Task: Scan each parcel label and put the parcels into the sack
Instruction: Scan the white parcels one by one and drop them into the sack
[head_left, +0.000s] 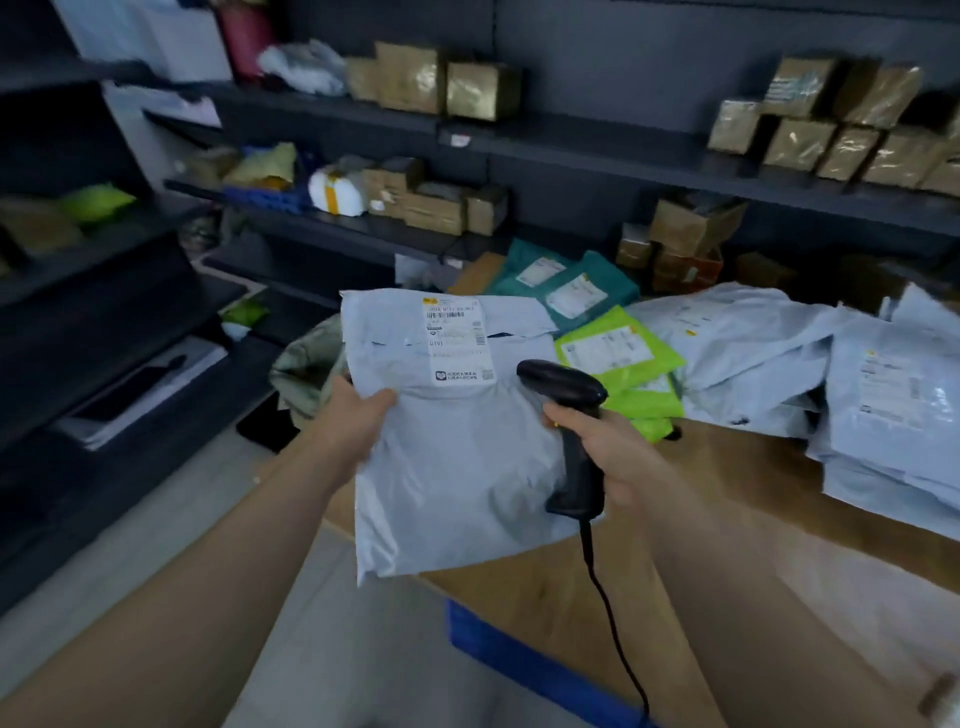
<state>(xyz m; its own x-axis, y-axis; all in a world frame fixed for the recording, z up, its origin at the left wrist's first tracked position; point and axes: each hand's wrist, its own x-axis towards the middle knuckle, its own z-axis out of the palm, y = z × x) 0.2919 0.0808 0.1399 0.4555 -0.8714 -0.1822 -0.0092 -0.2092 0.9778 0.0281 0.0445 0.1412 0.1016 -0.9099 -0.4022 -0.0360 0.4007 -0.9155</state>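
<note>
Currently your left hand (363, 415) grips the pale grey plastic mailer parcel (467, 467) by its left edge, holding it above the wooden table (753, 499) with its white printed label (460, 340) facing you. Your right hand (608, 452) is clenched round the black corded handheld scanner (566, 410), head near the label. The greenish woven sack (304, 369) sits just behind; its contents are hidden. Judgement: early to middling, since many grey (753, 353), lime-green (618, 353) and teal mailers (566, 291) lie unbagged.
</note>
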